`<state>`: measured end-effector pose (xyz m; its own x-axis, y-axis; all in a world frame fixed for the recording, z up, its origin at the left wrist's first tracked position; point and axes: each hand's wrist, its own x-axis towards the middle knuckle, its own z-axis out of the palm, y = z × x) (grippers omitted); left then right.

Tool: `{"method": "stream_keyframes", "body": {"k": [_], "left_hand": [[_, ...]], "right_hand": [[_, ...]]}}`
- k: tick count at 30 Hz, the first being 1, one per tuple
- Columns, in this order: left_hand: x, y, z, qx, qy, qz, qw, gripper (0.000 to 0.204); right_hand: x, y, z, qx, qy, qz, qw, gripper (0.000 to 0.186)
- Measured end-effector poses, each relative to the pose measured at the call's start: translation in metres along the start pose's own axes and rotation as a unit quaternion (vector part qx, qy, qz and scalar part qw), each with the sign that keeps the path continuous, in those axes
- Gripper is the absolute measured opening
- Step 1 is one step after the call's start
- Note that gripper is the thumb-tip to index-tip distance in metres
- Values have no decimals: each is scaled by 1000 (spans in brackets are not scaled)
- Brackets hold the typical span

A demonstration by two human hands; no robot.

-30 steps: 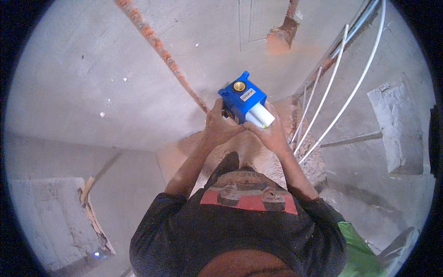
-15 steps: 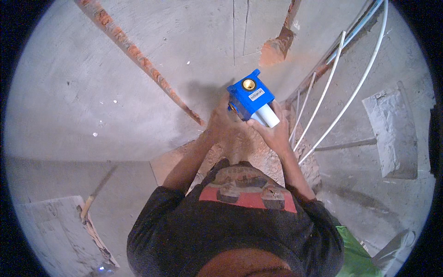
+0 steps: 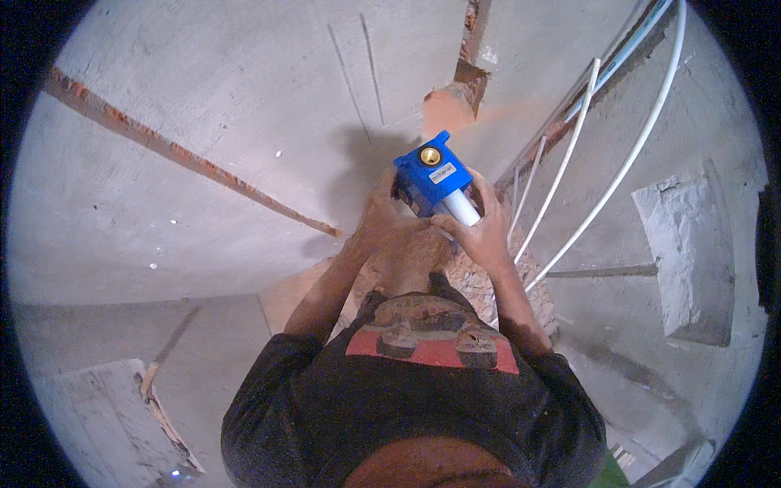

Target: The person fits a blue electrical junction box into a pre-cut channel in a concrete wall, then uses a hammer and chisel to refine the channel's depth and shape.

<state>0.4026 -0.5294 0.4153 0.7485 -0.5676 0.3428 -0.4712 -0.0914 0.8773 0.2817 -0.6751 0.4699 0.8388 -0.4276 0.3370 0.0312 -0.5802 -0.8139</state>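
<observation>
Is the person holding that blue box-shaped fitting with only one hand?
No, the left hand and the right hand both hold the blue box-shaped fitting, one at each side.

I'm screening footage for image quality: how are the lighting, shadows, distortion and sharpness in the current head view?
Head view: fisheye framing leaves black corners, and the wall groove looks slightly bowed; a soft shadow falls on the wall up and left of the blue box; its label is too soft to read; a small bright glint shows at lower left.
</observation>
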Motion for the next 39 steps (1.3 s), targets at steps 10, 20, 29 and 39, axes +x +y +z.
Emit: {"method": "stream_keyframes", "body": {"k": [10, 20, 29, 39], "left_hand": [[33, 15, 57, -27, 41, -31, 998, 72], [67, 20, 63, 10, -6, -17, 1000, 72], [87, -46, 67, 98, 11, 35, 995, 83], [22, -78, 41, 179, -22, -42, 983, 71]], "right_hand": [[48, 42, -40, -22, -55, -18, 998, 83], [69, 56, -29, -65, 27, -37, 997, 81], [109, 82, -5, -104, 44, 57, 992, 81], [129, 104, 12, -103, 101, 54, 988, 80]]}}
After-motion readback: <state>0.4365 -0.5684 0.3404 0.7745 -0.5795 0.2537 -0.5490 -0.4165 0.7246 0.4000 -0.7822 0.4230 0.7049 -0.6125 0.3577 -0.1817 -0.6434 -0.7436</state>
